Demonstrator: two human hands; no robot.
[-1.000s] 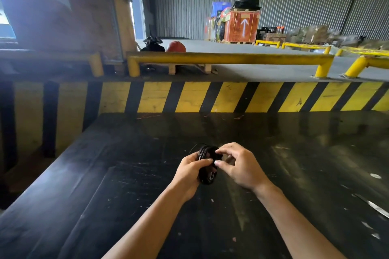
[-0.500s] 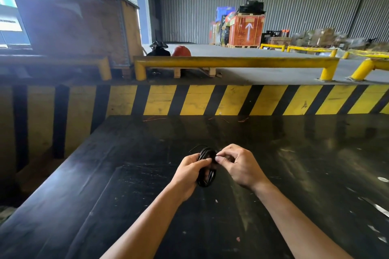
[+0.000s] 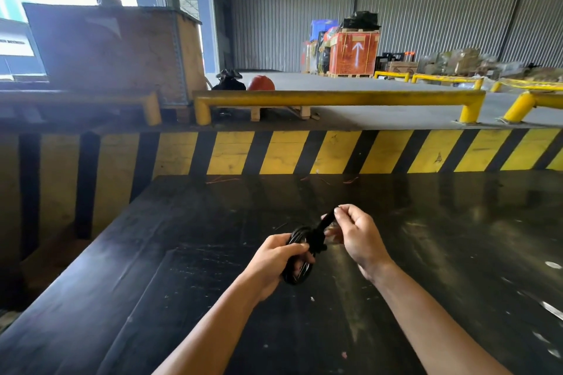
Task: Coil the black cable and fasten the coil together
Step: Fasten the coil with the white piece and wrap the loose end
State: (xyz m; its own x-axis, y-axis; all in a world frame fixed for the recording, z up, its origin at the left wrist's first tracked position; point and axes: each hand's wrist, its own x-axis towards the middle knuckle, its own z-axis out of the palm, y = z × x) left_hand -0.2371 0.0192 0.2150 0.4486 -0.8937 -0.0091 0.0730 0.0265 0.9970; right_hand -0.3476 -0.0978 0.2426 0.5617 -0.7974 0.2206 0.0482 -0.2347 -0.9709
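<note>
The black cable (image 3: 297,275) is wound into a small upright coil held just above the black table (image 3: 152,298). My left hand (image 3: 274,265) is closed around the coil's left side. A flat black strap (image 3: 323,224) runs up and to the right from the coil. My right hand (image 3: 355,236) pinches the strap's free end between thumb and forefinger, and the strap looks stretched tight. The coil's middle is hidden behind my left fingers.
A yellow and black striped wall (image 3: 304,152) stands along the table's far edge. Thin red wire scraps (image 3: 222,180) lie at its foot. Yellow guard rails (image 3: 335,99) and a wooden crate (image 3: 115,49) stand beyond. Small light scraps (image 3: 548,307) lie on the table's right side.
My right hand has drawn away up and to the right, pulling the black strap out from the coil. My left hand keeps its hold on the coil.
</note>
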